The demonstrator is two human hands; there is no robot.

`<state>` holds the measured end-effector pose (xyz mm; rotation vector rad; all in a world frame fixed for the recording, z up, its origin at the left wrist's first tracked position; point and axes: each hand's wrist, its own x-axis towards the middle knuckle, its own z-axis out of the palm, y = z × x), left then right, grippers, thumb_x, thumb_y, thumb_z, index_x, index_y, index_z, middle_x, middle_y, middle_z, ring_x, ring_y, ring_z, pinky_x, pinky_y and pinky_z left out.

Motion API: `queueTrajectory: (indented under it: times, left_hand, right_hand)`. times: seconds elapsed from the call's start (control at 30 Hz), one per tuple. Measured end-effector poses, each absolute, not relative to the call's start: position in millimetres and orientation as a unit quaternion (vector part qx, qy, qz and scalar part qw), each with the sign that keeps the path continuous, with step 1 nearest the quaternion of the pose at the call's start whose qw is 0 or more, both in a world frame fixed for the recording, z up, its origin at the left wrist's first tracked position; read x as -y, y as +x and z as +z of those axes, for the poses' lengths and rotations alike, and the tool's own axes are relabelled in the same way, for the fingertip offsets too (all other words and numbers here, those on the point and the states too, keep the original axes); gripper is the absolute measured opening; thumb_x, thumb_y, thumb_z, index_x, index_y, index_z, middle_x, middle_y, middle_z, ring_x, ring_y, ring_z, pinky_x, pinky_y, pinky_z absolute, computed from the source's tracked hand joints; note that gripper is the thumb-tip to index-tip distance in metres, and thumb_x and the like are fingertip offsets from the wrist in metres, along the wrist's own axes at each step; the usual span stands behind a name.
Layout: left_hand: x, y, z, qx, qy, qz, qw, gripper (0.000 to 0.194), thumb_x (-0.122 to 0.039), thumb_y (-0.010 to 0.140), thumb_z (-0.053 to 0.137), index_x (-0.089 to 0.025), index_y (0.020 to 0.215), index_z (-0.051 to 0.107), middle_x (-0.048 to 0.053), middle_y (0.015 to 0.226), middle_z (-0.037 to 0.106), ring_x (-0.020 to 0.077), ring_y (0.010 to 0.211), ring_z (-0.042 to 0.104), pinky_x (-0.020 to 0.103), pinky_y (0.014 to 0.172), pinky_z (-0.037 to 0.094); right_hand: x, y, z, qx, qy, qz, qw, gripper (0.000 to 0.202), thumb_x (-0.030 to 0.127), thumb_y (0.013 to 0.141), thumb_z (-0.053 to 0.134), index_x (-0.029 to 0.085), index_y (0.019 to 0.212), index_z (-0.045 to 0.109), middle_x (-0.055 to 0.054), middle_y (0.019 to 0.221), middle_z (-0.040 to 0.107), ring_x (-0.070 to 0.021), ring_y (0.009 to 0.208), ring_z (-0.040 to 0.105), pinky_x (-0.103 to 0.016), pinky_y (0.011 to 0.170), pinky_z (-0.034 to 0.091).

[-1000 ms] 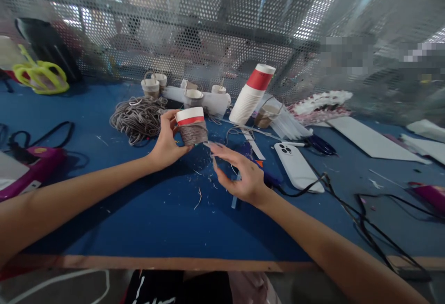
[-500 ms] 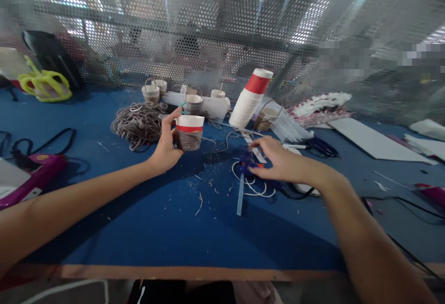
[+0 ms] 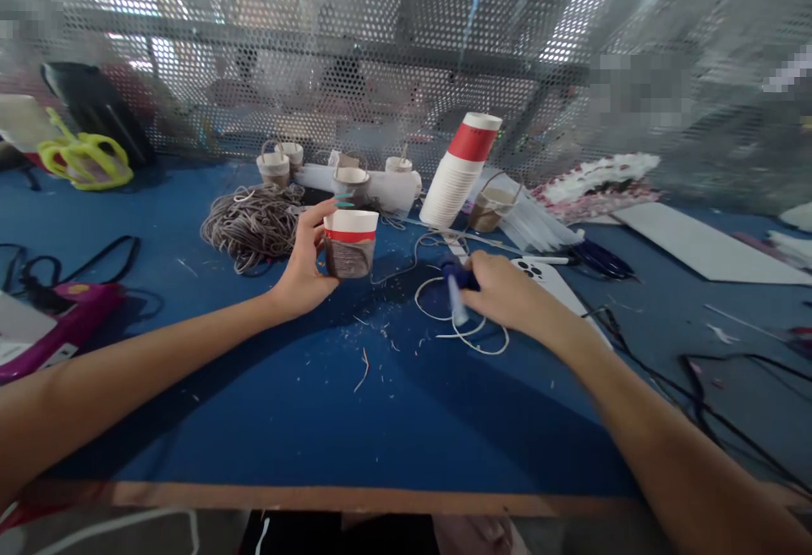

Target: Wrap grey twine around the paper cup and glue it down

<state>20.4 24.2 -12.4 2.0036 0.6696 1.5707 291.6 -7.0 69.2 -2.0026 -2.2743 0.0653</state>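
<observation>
A paper cup [image 3: 350, 244] with a white rim, a red band and grey-brown cord wound round its lower part is held upright in my left hand [image 3: 306, 272]. My right hand [image 3: 495, 288] is wrapped round a dark blue glue gun [image 3: 454, 272], whose clear glue stick [image 3: 457, 305] points toward me and is blurred. Loops of thin white cord [image 3: 488, 350] lie under and beside the gun. A strand of grey cord runs from near the cup toward the back. The gun's handle is mostly hidden by my fingers.
Behind are a heap of grey cord [image 3: 250, 225], a leaning stack of paper cups [image 3: 458, 174], small cord-wrapped cups [image 3: 493, 206] and clear glue sticks [image 3: 539, 221]. A white phone [image 3: 555, 280] lies by my right wrist. A magenta glue gun [image 3: 82, 318] is at left; black cables cross the right.
My right hand has closed on the blue glue gun and turned it, swinging the glue stick slightly right. The phone is more uncovered. My left hand and the cup have shifted slightly right.
</observation>
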Motion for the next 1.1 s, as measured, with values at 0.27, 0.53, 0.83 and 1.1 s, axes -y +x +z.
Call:
queueTrajectory:
  times: [0.27,0.53,0.83,1.1]
  left_hand:
    - [-28,19,-17,-0.298,0.775,0.536,0.154,0.085,-0.006,0.064,0.069,-0.027,0.138,0.031,0.011,0.132,0.038,0.0285,0.125,0.044,0.049,0.101,0.049]
    - [-24,20,-13,-0.273,0.777,0.548,0.145,0.082,-0.007,0.063,0.070,-0.027,0.134,0.035,0.011,0.129,0.035,0.0297,0.127,0.042,0.046,0.096,0.052]
    - [-21,20,-12,-0.239,0.801,0.504,0.217,0.079,-0.015,0.064,0.073,-0.028,0.132,0.035,0.013,0.132,0.035,0.0323,0.129,0.043,0.045,0.093,0.054]
    - [-23,15,-9,-0.210,0.787,0.477,0.329,0.080,-0.019,0.062,0.077,-0.030,0.132,0.040,0.011,0.137,0.038,0.0348,0.136,0.039,0.052,0.105,0.049]
  right_hand:
    - [7,294,75,0.545,-0.596,0.340,0.482,0.019,0.040,0.070,0.065,0.022,0.075,0.068,-0.003,0.068,0.071,-0.0207,0.064,0.068,-0.031,0.061,0.055]
    - [5,302,77,0.639,-0.598,0.343,0.341,0.028,0.047,0.077,0.063,0.020,0.071,0.064,-0.003,0.053,0.067,-0.0176,0.044,0.063,-0.029,0.047,0.051]
    - [7,304,75,0.667,-0.679,0.134,0.276,0.025,0.042,0.076,0.065,0.024,0.061,0.057,0.003,0.039,0.053,-0.0159,0.038,0.055,-0.031,0.050,0.047]
    - [11,294,77,0.645,-0.624,0.214,0.386,0.041,0.058,0.061,0.079,0.027,0.060,0.053,0.003,0.044,0.052,-0.0161,0.039,0.050,-0.034,0.042,0.044]
